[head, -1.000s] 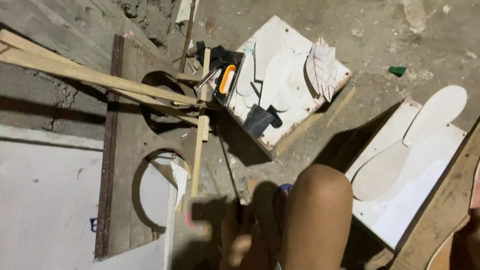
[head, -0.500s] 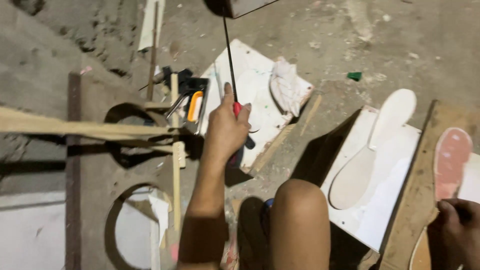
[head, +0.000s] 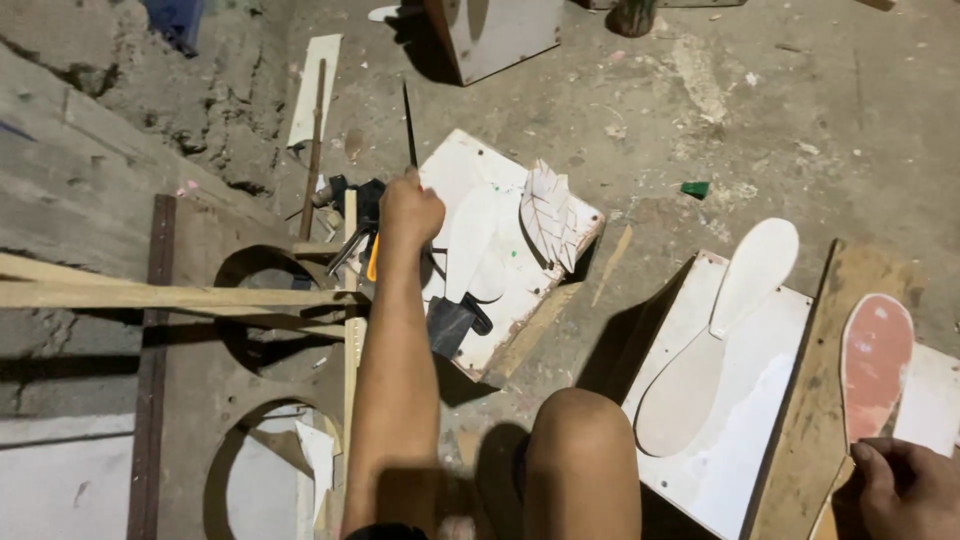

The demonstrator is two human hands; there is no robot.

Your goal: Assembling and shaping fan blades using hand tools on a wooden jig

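Note:
My left hand (head: 410,212) is stretched forward over the floor. It is closed around the red handle of a thin dark blade (head: 408,120) that points away from me. It hovers by the near corner of a white board (head: 470,170) with sole-shaped cutouts. At the bottom right my right hand (head: 905,488) grips the lower end of a pink sole cutout (head: 877,360), which rests on a wooden plank (head: 805,400).
A pile of hand tools (head: 352,215) lies left of my left hand. A brown board with round holes (head: 200,380) is crossed by wooden strips (head: 150,295). Also here are a leaf-shaped piece (head: 550,210), a white panel with pale sole shapes (head: 720,330), my knee (head: 580,450) and a box (head: 500,35).
My left arm has reached forward from my lap and taken hold of the thin blade. My right hand with the pink sole has come into view at the right.

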